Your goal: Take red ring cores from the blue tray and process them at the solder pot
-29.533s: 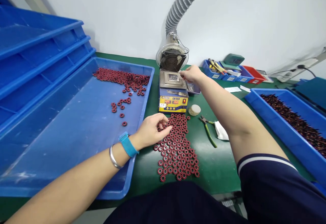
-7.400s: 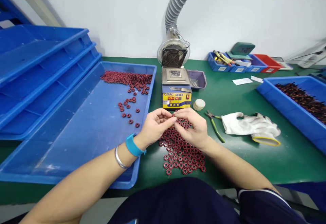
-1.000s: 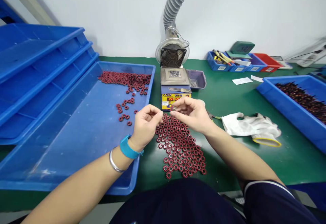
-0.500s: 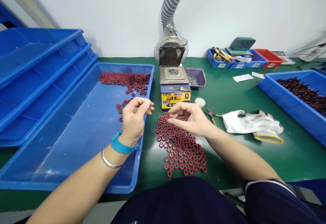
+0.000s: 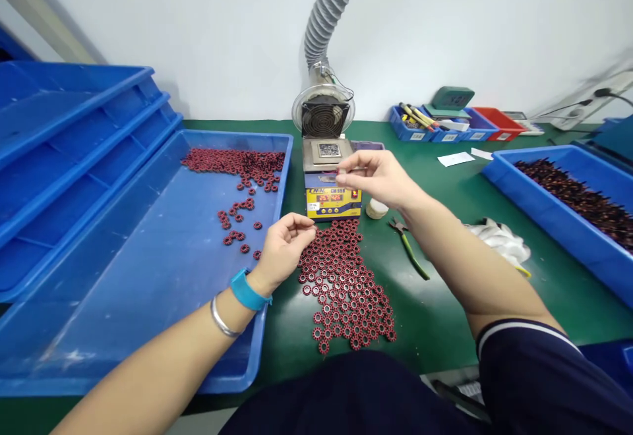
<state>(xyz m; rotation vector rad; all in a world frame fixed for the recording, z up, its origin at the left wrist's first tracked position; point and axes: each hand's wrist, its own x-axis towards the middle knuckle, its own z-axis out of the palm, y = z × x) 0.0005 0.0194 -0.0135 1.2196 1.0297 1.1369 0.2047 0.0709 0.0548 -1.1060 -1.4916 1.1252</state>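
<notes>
My right hand is raised in front of the solder pot, its fingers closed on slim metal tweezers. A small red ring-shaped core shows at the tweezers' tip. Thumb and fingers pinched together, my left hand hovers at the upper left edge of a heap of red ring cores on the green table. What lies between those fingertips is too small to make out. More red cores fill the far end of the blue tray at left, with several scattered nearer.
A round whitish pad, green-handled cutters and white gloves lie to the right. Beyond them stands a blue bin of dark copper-coloured parts. Stacked blue trays rise at left; an exhaust hose hangs behind the pot.
My right hand has lifted from the heap towards the solder pot with the tweezers. My left hand has moved right and down from the tray's edge to the heap. The view has shifted slightly.
</notes>
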